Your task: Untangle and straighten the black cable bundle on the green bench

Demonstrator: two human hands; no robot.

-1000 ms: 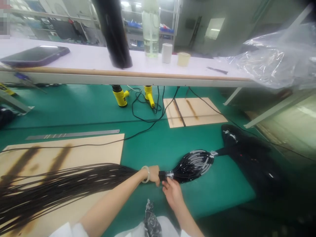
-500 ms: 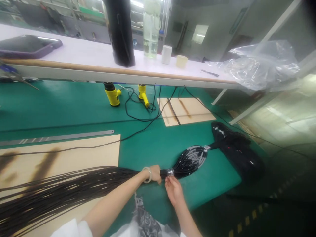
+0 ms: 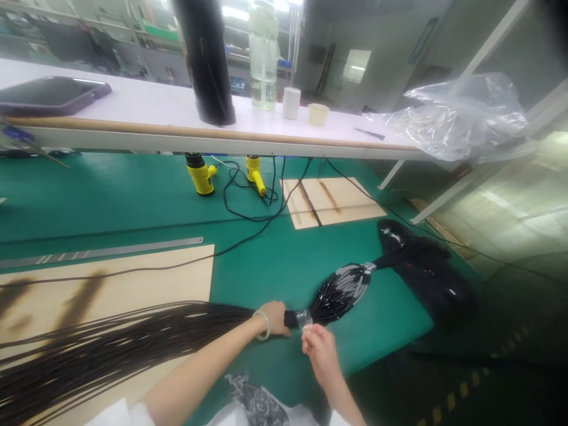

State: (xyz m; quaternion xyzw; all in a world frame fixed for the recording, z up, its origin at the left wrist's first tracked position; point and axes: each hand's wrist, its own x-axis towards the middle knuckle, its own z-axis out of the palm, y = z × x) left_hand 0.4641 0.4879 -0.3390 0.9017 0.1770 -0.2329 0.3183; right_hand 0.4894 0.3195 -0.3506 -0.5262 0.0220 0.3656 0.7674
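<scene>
Black cable bundle (image 3: 133, 337): a thick sheaf of thin dark cords lying across the green desk (image 3: 110, 201), its loose lengths fanned out leftward over a tan board (image 3: 133, 278).
Taped neck (image 3: 303, 318): a clear tape band cinches the cords just right of the left hand; beyond it the cords swell into a glossy black loop (image 3: 344, 287).
Left hand (image 3: 275, 316): fingers wrapped tight around the bundle beside the tape, a pale bangle (image 3: 264, 324) on the wrist.
Right hand (image 3: 320, 349): just below the tape, fingers curled together, the tips at the band; whether they pinch it I cannot tell.
Black bag (image 3: 426, 272): at the far end of the loop, near the desk's right edge.
Steel ruler (image 3: 102, 251): flat above the board.
Yellow heat guns (image 3: 200, 176): under the white shelf (image 3: 155, 106), cords trailing.
</scene>
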